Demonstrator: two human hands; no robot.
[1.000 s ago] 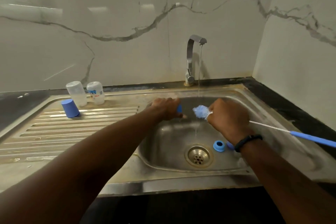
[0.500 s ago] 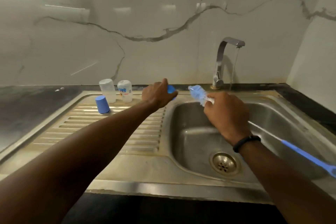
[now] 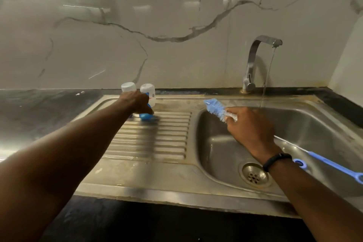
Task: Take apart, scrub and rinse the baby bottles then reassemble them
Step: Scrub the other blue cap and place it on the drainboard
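I log the sink [image 3: 231,165] as brushed stainless steel, dull and stained, its ribbed drainboard [image 3: 157,137] the same; tap [image 3: 253,61] polished metal. Bottles [image 3: 147,92] translucent matt plastic; brush [image 3: 216,108] blue plastic bristles; wall [image 3: 157,25] glossy veined marble.

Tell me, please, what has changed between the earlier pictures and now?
The left hand carried a small blue piece from under the tap leftward to the draining board, and now sets it down beside the two upturned bottles. The right hand still grips the brush over the sink. Water still runs.
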